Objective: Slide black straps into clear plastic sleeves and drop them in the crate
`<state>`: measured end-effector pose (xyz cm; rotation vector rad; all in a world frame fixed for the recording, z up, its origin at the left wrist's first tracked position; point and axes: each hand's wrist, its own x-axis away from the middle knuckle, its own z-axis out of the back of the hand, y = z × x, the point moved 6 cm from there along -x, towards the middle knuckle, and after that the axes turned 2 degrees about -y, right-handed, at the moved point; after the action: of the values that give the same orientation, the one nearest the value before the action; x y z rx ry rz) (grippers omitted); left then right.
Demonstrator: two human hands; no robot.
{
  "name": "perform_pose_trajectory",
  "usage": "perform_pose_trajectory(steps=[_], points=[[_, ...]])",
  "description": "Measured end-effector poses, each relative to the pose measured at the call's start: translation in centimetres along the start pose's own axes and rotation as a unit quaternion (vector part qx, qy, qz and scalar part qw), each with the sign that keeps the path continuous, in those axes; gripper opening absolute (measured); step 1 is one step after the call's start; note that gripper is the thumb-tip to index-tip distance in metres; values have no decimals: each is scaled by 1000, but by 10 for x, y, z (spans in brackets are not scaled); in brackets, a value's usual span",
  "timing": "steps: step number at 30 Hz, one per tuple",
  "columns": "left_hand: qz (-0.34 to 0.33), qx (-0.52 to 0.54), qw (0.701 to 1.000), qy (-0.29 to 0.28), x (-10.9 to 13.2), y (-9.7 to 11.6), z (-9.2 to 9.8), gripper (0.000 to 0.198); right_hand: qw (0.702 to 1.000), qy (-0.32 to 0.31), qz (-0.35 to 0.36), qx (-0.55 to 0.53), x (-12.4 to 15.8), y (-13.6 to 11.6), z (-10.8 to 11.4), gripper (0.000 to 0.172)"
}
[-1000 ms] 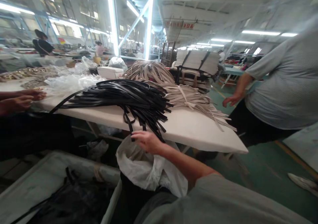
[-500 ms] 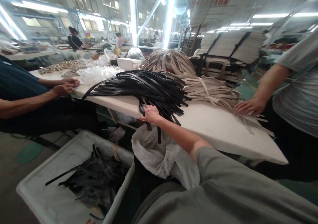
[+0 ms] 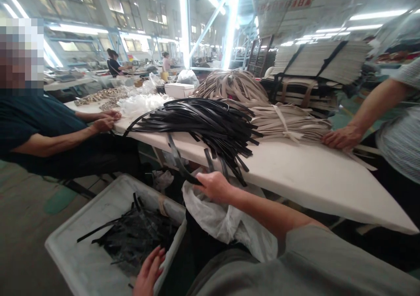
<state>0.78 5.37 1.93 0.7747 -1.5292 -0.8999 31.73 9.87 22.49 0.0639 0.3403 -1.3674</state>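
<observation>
My right hand (image 3: 213,186) is closed on a black strap (image 3: 177,158), which curves up and left to the table edge. Above it, a pile of black straps (image 3: 197,116) lies on the table, several ends hanging over the front. A whitish sack (image 3: 226,219) is just beneath this hand. At the bottom of the view, my left hand (image 3: 149,274) is partly cut off by the frame. Its fingers are slightly bent and apart, with nothing seen in them. Under them is a white plastic bin (image 3: 75,248) with loose black strips (image 3: 131,234) in it.
The pale tabletop (image 3: 295,169) runs to a corner at right. Beige straps (image 3: 288,123) lie behind the black pile. A seated person's hands (image 3: 106,118) are at left; another person's hand (image 3: 343,136) touches beige straps at right. A white box (image 3: 179,90) stands behind.
My right hand has come down and away from the pile, drawing a black strap over the table edge. My left hand has risen into view over the bin. The camera view has shifted left.
</observation>
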Motion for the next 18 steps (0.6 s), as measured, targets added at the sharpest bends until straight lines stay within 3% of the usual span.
perform_pose_trajectory(steps=[4, 6, 7, 9, 11, 14, 18], points=[[-2, 171, 969, -175, 16, 58, -104, 67, 993, -25, 101, -63, 38, -63, -16, 26], [-1, 277, 934, -227, 18, 95, -132, 60, 989, -58, 108, -80, 54, -76, -24, 27], [11, 320, 920, -227, 15, 111, -137, 53, 988, -80, 99, -89, 61, -78, -29, 27], [40, 390, 901, -187, 4, 134, -132, 36, 985, -124, 55, -110, 76, -70, -36, 25], [44, 440, 889, -118, -8, 146, -115, 28, 977, -160, -1, -137, 92, -56, -43, 21], [18, 485, 873, -53, -18, 147, -93, 32, 962, -206, -44, -176, 112, -36, -51, 26], [-8, 501, 865, -6, -22, 141, -74, 31, 932, -275, -43, -233, 133, -23, -52, 30]])
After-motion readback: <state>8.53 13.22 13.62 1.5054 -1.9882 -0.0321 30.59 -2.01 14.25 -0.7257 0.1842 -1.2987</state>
